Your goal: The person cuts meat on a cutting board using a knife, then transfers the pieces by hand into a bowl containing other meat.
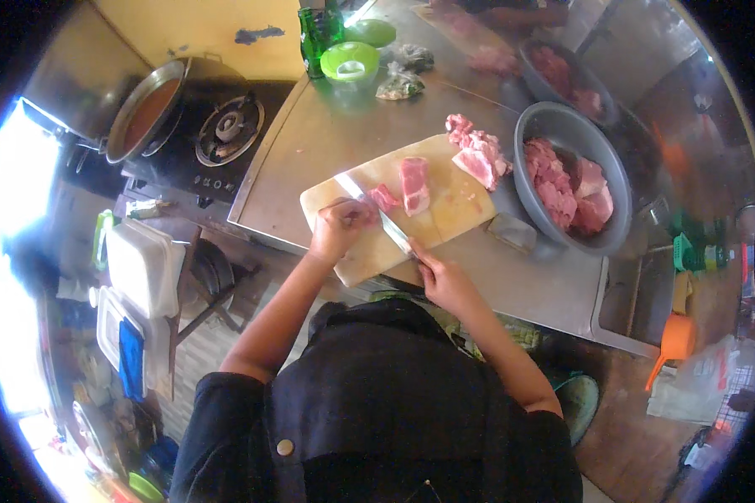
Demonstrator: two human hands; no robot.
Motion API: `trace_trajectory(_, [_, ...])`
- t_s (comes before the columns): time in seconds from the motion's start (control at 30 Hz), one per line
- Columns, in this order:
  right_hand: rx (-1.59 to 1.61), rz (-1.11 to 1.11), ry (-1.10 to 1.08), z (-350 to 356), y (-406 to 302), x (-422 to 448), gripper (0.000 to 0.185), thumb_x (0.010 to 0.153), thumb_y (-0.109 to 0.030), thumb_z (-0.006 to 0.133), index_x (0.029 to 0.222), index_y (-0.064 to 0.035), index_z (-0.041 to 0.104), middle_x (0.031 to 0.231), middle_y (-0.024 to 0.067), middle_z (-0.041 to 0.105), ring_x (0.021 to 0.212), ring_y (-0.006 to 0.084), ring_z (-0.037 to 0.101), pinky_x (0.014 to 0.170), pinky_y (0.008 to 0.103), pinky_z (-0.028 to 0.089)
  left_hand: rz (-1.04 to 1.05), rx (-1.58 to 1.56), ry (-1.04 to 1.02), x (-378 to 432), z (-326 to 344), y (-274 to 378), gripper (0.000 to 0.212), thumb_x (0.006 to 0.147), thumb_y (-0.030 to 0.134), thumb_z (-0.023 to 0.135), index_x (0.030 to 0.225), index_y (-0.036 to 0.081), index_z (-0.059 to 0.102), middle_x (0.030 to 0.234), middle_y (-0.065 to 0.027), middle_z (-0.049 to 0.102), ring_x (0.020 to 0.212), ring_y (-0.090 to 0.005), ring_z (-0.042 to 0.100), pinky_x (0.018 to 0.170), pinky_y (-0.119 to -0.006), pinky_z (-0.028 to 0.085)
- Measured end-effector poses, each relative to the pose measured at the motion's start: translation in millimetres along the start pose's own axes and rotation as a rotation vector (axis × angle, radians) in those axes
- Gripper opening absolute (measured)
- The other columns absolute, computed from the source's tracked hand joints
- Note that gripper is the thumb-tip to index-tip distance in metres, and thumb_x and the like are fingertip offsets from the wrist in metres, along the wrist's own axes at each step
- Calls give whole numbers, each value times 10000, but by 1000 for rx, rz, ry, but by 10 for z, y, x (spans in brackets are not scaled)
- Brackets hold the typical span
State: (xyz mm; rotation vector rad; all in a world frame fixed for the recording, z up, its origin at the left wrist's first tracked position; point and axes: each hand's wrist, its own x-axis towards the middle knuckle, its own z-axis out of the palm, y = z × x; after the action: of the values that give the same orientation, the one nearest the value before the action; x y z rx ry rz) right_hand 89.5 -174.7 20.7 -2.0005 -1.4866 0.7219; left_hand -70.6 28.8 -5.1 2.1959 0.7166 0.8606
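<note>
A long kitchen knife slants over the pale cutting board, its handle in my right hand. My left hand is beside the blade on the board's left part, its fingers bent around what looks like a small piece of raw meat, mostly hidden. Just right of the blade lies a small strip of raw meat, and next to it a thicker block of raw meat. A heap of raw meat pieces sits at the board's far right edge. More raw meat fills part of a grey basin.
Behind the board are small tied plastic bags, a green-lidded container and green glass bottles. A gas stove with a wide pan stands left. At right are a sink and an orange dipper.
</note>
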Motion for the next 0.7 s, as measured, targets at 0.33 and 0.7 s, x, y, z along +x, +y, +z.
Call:
trace_trajectory(0.33, [104, -110, 63, 35, 94, -179, 566, 886, -61, 549, 1405, -265, 447, 851, 264, 628, 714, 405, 643, 668, 453, 508, 81, 73, 55, -83, 59, -70, 111, 716, -10, 701, 824, 16, 701, 845, -116, 681, 756, -239, 668, 671, -328, 538])
trace_trajectory(0.7, [284, 117, -138, -294, 186, -822, 577, 878, -21, 549, 1413, -212, 446, 1274, 222, 567, 1119, 374, 586, 993, 355, 420, -188, 50, 96, -40, 22, 117, 121, 727, 13, 690, 845, -12, 682, 834, -133, 656, 745, -235, 656, 668, -310, 530])
